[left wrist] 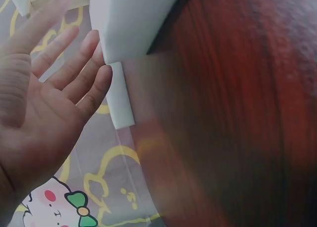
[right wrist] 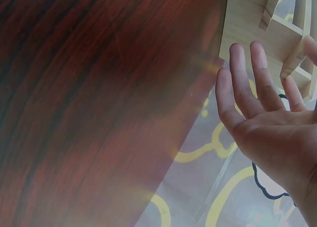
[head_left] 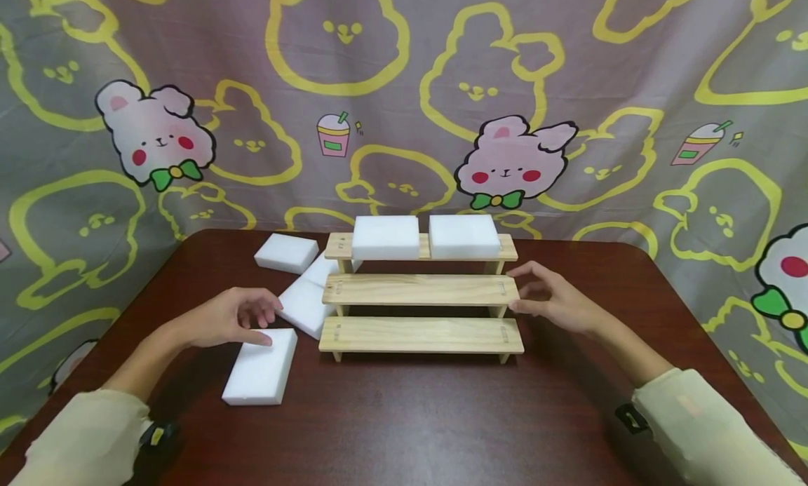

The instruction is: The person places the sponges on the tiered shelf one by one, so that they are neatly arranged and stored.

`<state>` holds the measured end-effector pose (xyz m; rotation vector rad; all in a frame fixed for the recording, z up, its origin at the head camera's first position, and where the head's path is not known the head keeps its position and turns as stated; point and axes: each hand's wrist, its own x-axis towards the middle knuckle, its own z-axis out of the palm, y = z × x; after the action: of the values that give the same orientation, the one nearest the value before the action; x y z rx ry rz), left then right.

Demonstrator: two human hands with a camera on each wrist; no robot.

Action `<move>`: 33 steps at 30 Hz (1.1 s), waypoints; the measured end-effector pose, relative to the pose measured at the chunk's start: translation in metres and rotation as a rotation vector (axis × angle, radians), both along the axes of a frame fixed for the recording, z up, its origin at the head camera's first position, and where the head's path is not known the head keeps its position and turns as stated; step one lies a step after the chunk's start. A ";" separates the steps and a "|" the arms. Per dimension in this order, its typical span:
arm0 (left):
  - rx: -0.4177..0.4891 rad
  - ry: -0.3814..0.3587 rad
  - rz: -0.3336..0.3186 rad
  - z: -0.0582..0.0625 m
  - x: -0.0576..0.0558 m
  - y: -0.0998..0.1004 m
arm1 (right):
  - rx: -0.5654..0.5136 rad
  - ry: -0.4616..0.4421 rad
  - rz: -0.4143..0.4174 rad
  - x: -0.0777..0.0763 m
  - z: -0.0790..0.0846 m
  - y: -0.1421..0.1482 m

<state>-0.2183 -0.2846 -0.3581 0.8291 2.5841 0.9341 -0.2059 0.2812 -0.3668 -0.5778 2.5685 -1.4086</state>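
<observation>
My left hand [head_left: 230,319] hovers over the near white foam block [head_left: 259,377], its fingers relaxed and spread, gripping nothing. In the left wrist view the fingertips of that hand [left wrist: 54,113] appear beside a foam block [left wrist: 131,24]; I cannot tell whether they touch it. My right hand [head_left: 558,300] is at the right end of a three-step wooden rack [head_left: 419,335], thumb and forefinger by the middle step. Contact there is unclear. The right wrist view shows the hand [right wrist: 277,128] with loosely extended fingers. Two white foam blocks [head_left: 386,235] [head_left: 463,235] sit side by side on the top step.
Left of the rack, overlapping foam blocks [head_left: 306,307] lie on the dark wooden table [head_left: 416,423]. Another foam block [head_left: 286,253] lies behind them, near the back edge. A cartoon-patterned cloth [head_left: 404,114] hangs behind the table and along its sides.
</observation>
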 end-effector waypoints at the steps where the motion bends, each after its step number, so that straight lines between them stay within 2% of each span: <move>1: 0.000 -0.010 -0.009 -0.001 0.000 -0.002 | 0.000 -0.001 0.000 0.000 0.000 0.000; 10: -0.026 -0.071 -0.004 -0.007 -0.002 -0.008 | -0.001 -0.007 -0.006 0.000 0.000 0.000; 16: -0.048 -0.053 0.001 -0.007 -0.003 -0.016 | -0.003 -0.008 -0.004 0.000 0.000 0.000; 20: -0.088 -0.042 0.049 -0.006 -0.002 -0.024 | -0.005 -0.011 -0.006 0.000 -0.001 0.000; 27: -0.175 -0.061 0.177 -0.002 -0.003 -0.037 | -0.009 -0.012 -0.007 0.001 0.000 -0.001; 33: -0.199 -0.028 0.231 -0.004 -0.006 -0.045 | -0.008 -0.004 0.001 0.000 0.000 -0.001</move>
<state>-0.2241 -0.3294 -0.3619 0.4693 2.7330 0.7224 -0.2056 0.2801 -0.3668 -0.5772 2.5603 -1.4193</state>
